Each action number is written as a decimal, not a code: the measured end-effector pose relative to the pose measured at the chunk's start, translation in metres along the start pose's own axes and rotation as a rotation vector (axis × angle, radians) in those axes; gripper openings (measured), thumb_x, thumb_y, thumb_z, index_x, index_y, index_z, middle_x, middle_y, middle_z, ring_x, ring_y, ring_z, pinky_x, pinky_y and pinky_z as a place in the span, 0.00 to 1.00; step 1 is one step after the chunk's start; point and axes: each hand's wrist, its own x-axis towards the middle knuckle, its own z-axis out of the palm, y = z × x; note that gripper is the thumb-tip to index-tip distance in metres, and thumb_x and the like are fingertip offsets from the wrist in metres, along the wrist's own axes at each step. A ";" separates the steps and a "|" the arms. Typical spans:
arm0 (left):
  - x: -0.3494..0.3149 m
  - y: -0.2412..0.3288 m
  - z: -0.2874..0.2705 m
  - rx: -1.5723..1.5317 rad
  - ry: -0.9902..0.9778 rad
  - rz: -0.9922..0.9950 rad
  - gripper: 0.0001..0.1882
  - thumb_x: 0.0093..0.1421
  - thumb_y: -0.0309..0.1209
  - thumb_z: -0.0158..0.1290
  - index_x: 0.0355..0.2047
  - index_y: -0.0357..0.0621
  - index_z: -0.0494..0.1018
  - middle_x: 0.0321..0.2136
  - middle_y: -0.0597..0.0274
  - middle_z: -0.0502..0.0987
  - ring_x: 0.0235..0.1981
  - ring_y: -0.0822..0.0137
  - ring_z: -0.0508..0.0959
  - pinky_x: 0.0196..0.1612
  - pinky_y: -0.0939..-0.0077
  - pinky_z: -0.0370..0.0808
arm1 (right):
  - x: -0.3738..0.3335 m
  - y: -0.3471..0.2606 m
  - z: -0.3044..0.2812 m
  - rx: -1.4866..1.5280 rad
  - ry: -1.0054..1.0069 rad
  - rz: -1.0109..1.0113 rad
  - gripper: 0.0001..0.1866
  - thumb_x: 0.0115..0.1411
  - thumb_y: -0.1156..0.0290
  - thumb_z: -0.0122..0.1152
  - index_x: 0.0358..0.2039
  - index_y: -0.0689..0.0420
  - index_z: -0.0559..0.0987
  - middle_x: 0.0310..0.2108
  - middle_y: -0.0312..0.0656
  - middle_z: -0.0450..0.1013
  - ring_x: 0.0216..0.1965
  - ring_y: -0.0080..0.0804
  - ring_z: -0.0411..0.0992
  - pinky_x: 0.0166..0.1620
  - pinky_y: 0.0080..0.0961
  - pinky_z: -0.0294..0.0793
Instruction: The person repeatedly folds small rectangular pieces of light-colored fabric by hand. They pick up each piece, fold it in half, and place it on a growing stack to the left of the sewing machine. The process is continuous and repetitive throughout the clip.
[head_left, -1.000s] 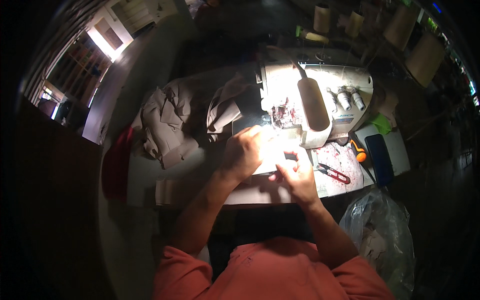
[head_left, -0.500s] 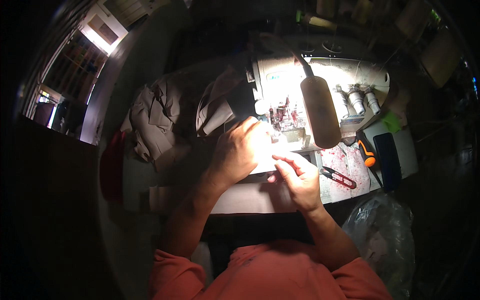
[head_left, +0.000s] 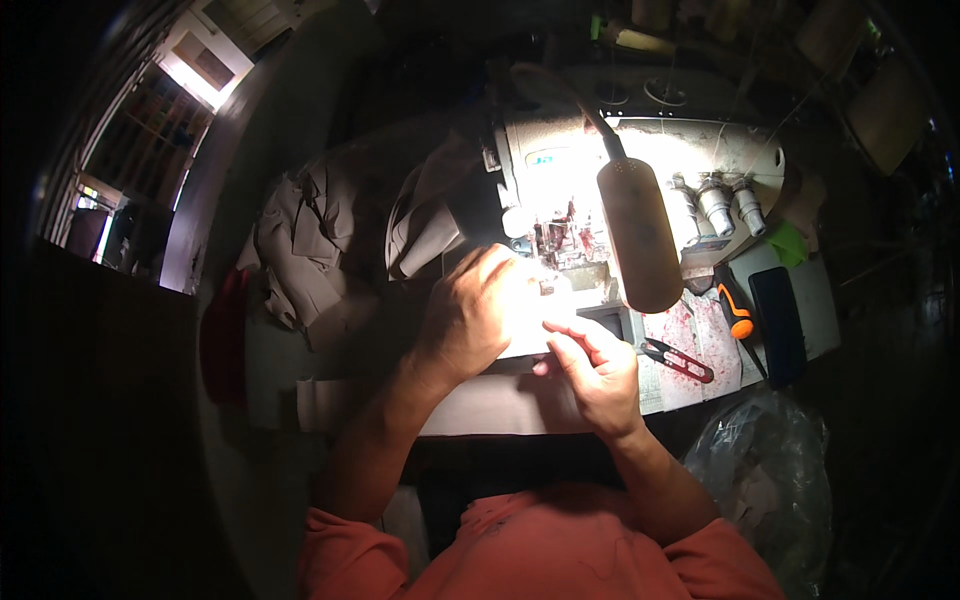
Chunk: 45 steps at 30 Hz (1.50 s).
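A strip of pale beige fabric [head_left: 490,405] lies along the front edge of the sewing machine [head_left: 545,135], running beneath both forearms. My left hand [head_left: 478,312] rests palm down close to the needle area, its fingertips lost in the lamp's glare. Just right of it, my right hand [head_left: 603,378] pinches the fabric's edge between thumb and forefinger. Strong light washes out the cloth between the hands. Above the right hand hangs a long, dark lamp head [head_left: 640,235] on a bent neck.
Crumpled beige fabric pieces [head_left: 305,240] lie left, beside a red object [head_left: 228,335]. To the right are red thread snips [head_left: 680,362], an orange-and-black handled tool [head_left: 738,310] and a dark phone [head_left: 776,325]. A clear plastic bag [head_left: 770,470] hangs by the table's front.
The view has shifted slightly, so the machine and lamp sit a little lower in the picture. Both hands keep nearly the same pose at the fabric.
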 end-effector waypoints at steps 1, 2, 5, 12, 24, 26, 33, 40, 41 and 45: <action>0.000 0.002 -0.001 -0.007 0.010 -0.013 0.04 0.42 0.20 0.49 0.22 0.36 0.68 0.23 0.57 0.68 0.25 0.60 0.70 0.28 0.71 0.67 | 0.000 0.000 0.000 -0.007 -0.002 0.001 0.10 0.53 0.79 0.48 0.36 0.68 0.71 0.20 0.39 0.70 0.22 0.20 0.69 0.26 0.14 0.68; 0.000 0.001 -0.001 0.008 0.002 -0.004 0.05 0.42 0.20 0.49 0.23 0.36 0.68 0.23 0.57 0.68 0.25 0.60 0.70 0.28 0.71 0.67 | 0.000 -0.001 0.000 -0.001 -0.004 0.000 0.10 0.53 0.79 0.48 0.36 0.68 0.71 0.20 0.39 0.70 0.22 0.20 0.69 0.26 0.14 0.68; 0.000 -0.001 -0.002 0.093 0.046 0.073 0.07 0.41 0.18 0.49 0.24 0.35 0.69 0.24 0.55 0.69 0.25 0.59 0.70 0.29 0.71 0.67 | 0.002 -0.001 0.001 0.018 0.002 0.000 0.10 0.53 0.79 0.49 0.37 0.67 0.71 0.21 0.40 0.71 0.22 0.20 0.69 0.26 0.14 0.68; -0.026 0.005 0.006 0.083 0.078 0.088 0.09 0.42 0.18 0.50 0.28 0.32 0.69 0.32 0.48 0.71 0.35 0.53 0.72 0.37 0.67 0.70 | 0.004 -0.001 0.002 0.031 0.015 0.011 0.10 0.53 0.80 0.47 0.37 0.67 0.71 0.24 0.43 0.72 0.22 0.21 0.70 0.28 0.15 0.70; 0.027 -0.099 -0.007 0.496 0.235 0.130 0.11 0.52 0.35 0.45 0.34 0.45 0.70 0.29 0.50 0.72 0.29 0.53 0.73 0.34 0.65 0.69 | -0.035 0.008 -0.040 -0.128 0.106 0.029 0.10 0.55 0.78 0.44 0.37 0.67 0.69 0.26 0.43 0.71 0.24 0.20 0.68 0.31 0.14 0.69; 0.031 -0.085 -0.020 0.720 -0.254 -0.455 0.14 0.55 0.37 0.43 0.36 0.41 0.68 0.31 0.49 0.72 0.33 0.54 0.72 0.37 0.67 0.69 | -0.036 0.015 -0.049 -0.220 0.149 0.066 0.09 0.53 0.78 0.48 0.35 0.66 0.71 0.27 0.42 0.71 0.25 0.20 0.68 0.30 0.15 0.68; -0.074 0.028 -0.005 0.011 0.058 0.054 0.04 0.48 0.24 0.48 0.27 0.40 0.68 0.23 0.59 0.71 0.27 0.61 0.71 0.32 0.71 0.68 | -0.034 0.014 -0.051 -0.436 0.053 -0.007 0.10 0.49 0.76 0.52 0.33 0.64 0.72 0.26 0.41 0.70 0.27 0.23 0.68 0.32 0.18 0.67; -0.078 0.052 0.055 -0.042 -0.072 -0.272 0.10 0.44 0.34 0.55 0.20 0.42 0.67 0.24 0.58 0.66 0.31 0.59 0.66 0.35 0.69 0.63 | -0.051 0.001 -0.064 -0.531 0.069 -0.059 0.09 0.49 0.77 0.53 0.32 0.64 0.72 0.26 0.42 0.71 0.26 0.23 0.68 0.31 0.18 0.67; -0.077 0.051 0.056 -0.055 -0.086 -0.279 0.11 0.44 0.34 0.55 0.20 0.42 0.66 0.24 0.59 0.66 0.31 0.59 0.66 0.35 0.68 0.63 | -0.056 0.001 -0.068 -0.509 0.091 -0.025 0.09 0.49 0.77 0.53 0.32 0.64 0.72 0.26 0.41 0.71 0.26 0.23 0.68 0.31 0.17 0.67; -0.080 0.047 0.057 -0.217 0.073 -0.174 0.10 0.42 0.29 0.56 0.18 0.42 0.64 0.26 0.60 0.68 0.31 0.61 0.66 0.37 0.71 0.63 | -0.065 -0.001 -0.071 -0.520 0.060 -0.019 0.12 0.47 0.76 0.55 0.34 0.63 0.72 0.28 0.43 0.69 0.25 0.25 0.66 0.28 0.17 0.66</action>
